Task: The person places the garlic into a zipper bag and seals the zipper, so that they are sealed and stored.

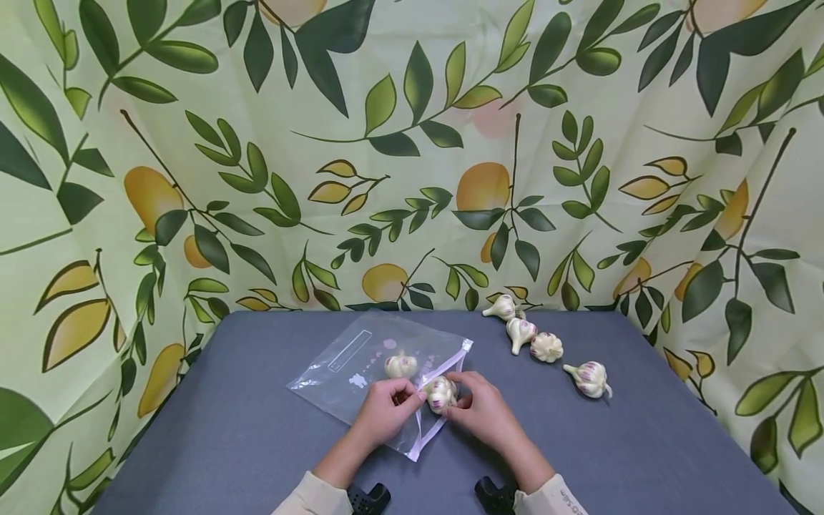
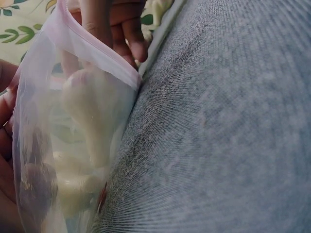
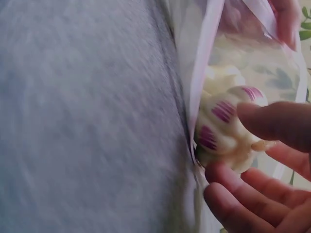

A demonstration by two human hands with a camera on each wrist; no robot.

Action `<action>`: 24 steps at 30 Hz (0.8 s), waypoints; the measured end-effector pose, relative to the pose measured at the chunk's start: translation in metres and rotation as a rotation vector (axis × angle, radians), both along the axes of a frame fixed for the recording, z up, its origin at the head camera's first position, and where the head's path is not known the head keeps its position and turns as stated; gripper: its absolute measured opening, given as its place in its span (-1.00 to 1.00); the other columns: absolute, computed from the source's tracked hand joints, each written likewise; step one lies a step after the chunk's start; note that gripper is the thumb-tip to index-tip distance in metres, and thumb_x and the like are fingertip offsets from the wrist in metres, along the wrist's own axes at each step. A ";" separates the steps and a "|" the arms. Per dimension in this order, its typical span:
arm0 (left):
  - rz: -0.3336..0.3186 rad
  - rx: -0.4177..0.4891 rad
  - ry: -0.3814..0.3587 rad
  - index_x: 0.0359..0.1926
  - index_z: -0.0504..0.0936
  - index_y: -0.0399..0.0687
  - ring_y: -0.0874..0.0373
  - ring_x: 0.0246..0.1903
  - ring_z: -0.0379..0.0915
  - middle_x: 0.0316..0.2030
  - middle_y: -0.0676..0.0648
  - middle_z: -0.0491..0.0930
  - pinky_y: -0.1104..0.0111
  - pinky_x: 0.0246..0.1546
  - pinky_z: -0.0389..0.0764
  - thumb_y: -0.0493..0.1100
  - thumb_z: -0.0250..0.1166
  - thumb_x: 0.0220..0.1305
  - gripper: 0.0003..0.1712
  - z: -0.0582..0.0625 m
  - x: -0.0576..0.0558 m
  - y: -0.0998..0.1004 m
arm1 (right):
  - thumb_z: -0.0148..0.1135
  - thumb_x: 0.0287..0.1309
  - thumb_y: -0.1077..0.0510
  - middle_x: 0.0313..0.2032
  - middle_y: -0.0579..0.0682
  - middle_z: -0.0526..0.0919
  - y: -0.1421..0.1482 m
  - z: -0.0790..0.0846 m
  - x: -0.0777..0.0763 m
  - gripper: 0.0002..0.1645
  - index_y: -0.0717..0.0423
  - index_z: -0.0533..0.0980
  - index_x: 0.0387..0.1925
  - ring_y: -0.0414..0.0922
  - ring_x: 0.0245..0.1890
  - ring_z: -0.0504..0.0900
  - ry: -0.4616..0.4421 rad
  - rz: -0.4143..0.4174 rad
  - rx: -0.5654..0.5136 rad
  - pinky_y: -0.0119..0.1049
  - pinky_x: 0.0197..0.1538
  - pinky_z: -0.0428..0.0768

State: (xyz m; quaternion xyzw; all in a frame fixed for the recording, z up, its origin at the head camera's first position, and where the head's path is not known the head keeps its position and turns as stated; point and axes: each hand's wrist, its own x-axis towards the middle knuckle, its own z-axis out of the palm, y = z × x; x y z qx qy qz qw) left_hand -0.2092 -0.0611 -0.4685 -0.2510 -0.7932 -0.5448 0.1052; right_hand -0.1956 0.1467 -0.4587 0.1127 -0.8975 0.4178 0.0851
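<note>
A clear zip bag (image 1: 335, 383) with a pale pink zip edge lies on the table, its mouth spread toward the right. Inside it is one garlic bulb (image 1: 401, 365). My left hand (image 1: 381, 415) pinches the bag's rim between thumb and fingers. At the mouth, my right hand (image 1: 484, 415) holds a second garlic bulb (image 1: 440, 395) by its fingertips. The right wrist view shows purple streaks on this held bulb (image 3: 228, 116), with the thumb on one side and fingers below. Through the film in the left wrist view, both bulbs look blurred.
Several garlic bulbs lie to the right on the grey table (image 1: 257, 400): a group near the back, including one bulb (image 1: 546, 347), and a separate bulb (image 1: 589, 379) nearer. A leaf-and-fruit patterned cloth (image 1: 412, 272) hangs behind and at both sides.
</note>
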 end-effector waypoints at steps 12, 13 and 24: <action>-0.016 0.011 0.000 -0.57 0.61 -0.03 0.44 -0.65 0.23 -0.68 0.14 0.39 0.54 -0.62 0.32 -0.23 0.39 0.15 -0.81 0.001 0.000 0.000 | 0.53 -0.15 0.18 -0.59 -0.19 0.56 -0.016 -0.004 -0.015 -0.78 -0.01 0.57 -0.51 -0.31 -0.58 0.45 0.051 -0.144 -0.053 -0.44 -0.46 0.43; -0.015 0.014 -0.001 -0.57 0.62 -0.03 0.44 -0.65 0.23 -0.68 0.14 0.40 0.54 -0.62 0.32 -0.23 0.39 0.15 -0.81 0.000 -0.001 0.000 | 0.53 -0.14 0.19 -0.59 -0.19 0.57 -0.017 -0.005 -0.017 -0.79 0.00 0.58 -0.51 -0.32 -0.59 0.46 0.047 -0.142 -0.065 -0.45 -0.47 0.44; -0.004 0.014 -0.012 -0.58 0.58 -0.20 0.43 -0.65 0.19 -0.70 -0.01 0.39 0.57 -0.61 0.26 -0.37 0.36 0.14 -0.81 0.022 0.014 0.003 | 0.49 -0.10 0.30 -0.40 0.02 0.71 -0.009 0.001 -0.016 -0.73 0.19 0.64 -0.27 -0.23 -0.65 0.54 -0.078 -0.053 -0.192 -0.34 -0.63 0.54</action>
